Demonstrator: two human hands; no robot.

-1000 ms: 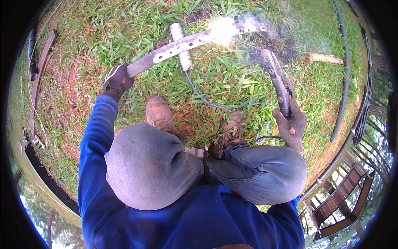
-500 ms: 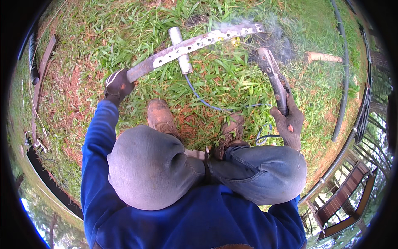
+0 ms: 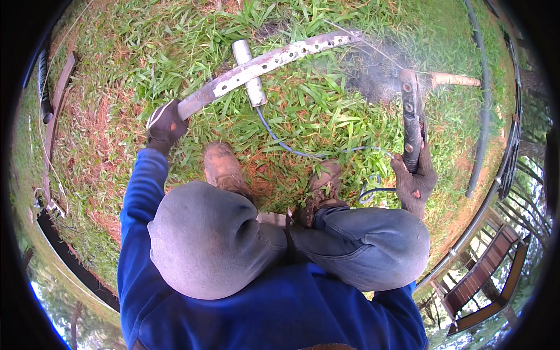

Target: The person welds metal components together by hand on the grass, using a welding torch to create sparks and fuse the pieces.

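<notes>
My left hand, gloved, is closed round the near end of a long flat metal bar with a row of holes. The bar slants up to the right and rests across a short grey metal cylinder on the grass. A gloved fist, my right hand, grips a dark welding electrode holder, standing nearly upright in view. From its top a thin welding rod runs up and left, passing by the bar's far end. Whether rod and bar touch I cannot tell.
Thin smoke drifts over a dark scorched patch by the bar's far end. A blue cable runs from the cylinder toward my right hand. A wooden stick and black pipe lie right; a brown plank lies left.
My right hand has swung the electrode holder to the right, away from the bar. A bright spot at the bar is gone, and the smoke is thinner. The bar has shifted slightly left.
</notes>
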